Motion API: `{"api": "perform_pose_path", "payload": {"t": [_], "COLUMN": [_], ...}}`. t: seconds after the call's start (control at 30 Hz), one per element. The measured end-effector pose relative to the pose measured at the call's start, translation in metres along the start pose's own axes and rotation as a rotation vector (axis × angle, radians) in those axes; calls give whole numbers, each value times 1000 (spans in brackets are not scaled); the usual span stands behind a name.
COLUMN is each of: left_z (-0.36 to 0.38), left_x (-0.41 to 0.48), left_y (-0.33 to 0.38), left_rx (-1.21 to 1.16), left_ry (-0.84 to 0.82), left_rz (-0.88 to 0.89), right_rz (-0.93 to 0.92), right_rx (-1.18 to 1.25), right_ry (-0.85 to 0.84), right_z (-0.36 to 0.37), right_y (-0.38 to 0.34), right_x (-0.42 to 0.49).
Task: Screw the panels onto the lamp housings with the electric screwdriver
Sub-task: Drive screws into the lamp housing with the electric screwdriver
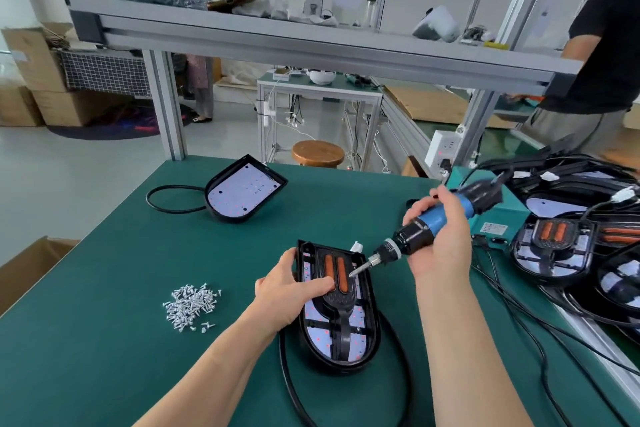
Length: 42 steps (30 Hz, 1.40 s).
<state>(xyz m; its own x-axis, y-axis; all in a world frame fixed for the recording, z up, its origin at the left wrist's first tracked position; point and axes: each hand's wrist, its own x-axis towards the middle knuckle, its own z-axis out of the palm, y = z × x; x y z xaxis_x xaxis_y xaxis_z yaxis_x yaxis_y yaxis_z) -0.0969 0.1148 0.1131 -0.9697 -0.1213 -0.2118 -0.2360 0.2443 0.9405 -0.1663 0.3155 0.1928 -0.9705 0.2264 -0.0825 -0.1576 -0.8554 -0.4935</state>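
Note:
A black lamp housing (363,347) lies on the green table in front of me, a black panel with two orange strips (335,272) set in it. My left hand (289,291) grips the housing's left rim, its thumb lying across the panel. The blue and black electric screwdriver (426,229) is held in my right hand (441,236), tilted down to the left. Its bit tip touches the panel just right of the orange strips. A second housing (242,192) with only a white LED board lies at the far left.
A heap of several small silver screws (190,305) lies left of the housing. More housings with black cables (568,253) are stacked at the right by a teal box (491,225). A shelf beam (311,42) crosses overhead. Another person (602,55) stands at the far right.

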Motion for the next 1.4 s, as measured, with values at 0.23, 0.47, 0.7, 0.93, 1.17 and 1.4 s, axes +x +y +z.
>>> {"api": "perform_pose_path", "payload": {"t": [0.23, 0.47, 0.7, 0.93, 1.17, 1.4], "left_z": [-2, -5, -54, -98, -104, -99], "left_x": [-2, -7, -6, -5, -10, -11], "left_y": [1, 3, 2, -13, -18, -23], "left_rx": [22, 26, 413, 883, 953, 957], "left_ry": [-3, 17, 435, 515, 424, 430], "left_rz": [-8, 62, 107, -7, -74, -44], "right_rz": [246, 282, 290, 284, 291, 278], "right_rx": [292, 257, 234, 225, 238, 228], "right_ry": [77, 54, 45, 34, 53, 53], "right_z": [-46, -63, -61, -61, -64, -64], "right_y": [37, 44, 50, 50, 49, 50], "right_x": [10, 25, 28, 28, 27, 27]}}
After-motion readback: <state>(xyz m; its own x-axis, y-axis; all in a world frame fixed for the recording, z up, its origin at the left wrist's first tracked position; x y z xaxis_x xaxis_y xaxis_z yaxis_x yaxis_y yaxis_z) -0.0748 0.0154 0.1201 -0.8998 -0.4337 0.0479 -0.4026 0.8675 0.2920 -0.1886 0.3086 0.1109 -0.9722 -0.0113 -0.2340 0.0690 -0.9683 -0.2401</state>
